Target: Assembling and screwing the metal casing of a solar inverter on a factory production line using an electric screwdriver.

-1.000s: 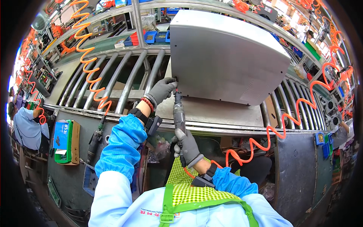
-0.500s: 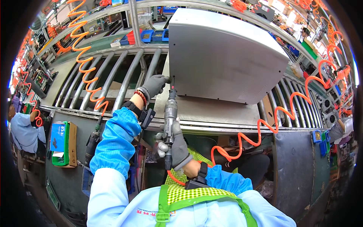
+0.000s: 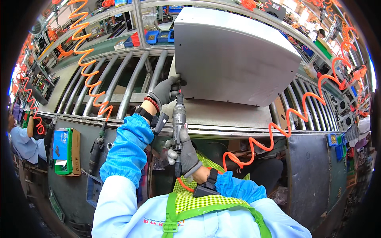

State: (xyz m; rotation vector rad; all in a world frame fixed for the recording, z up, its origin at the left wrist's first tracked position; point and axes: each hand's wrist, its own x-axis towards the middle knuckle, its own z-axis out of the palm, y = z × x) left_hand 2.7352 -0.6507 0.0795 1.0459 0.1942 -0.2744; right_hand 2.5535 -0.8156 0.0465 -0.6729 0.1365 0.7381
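My right hand [image 3: 186, 154], in a grey glove, is wrapped round a pneumatic screwdriver [image 3: 179, 117] held with its bit pointing away from me. The bit's tip is at the lower left corner of a large grey metal case [image 3: 234, 59]. My left hand [image 3: 165, 89], also gloved, has its fingers bent together around the bit tip, against the case's left edge. What those fingers pinch is hidden. An orange coiled air hose [image 3: 272, 135] runs from the right; a red-orange length of hose joins the driver's rear end.
The case rests on a flat plate [image 3: 222, 117] on a roller conveyor [image 3: 131, 79]. Another driver [image 3: 96, 152] hangs on a coiled hose at left, near a green bin [image 3: 70, 158]. Blue bins [image 3: 152, 37] of small parts stand behind. A co-worker [image 3: 29, 141] is at far left.
My left hand has moved right and closed in around the driver's bit, where before its fingers pointed at the case edge. The driver stays in my right hand, almost unmoved.
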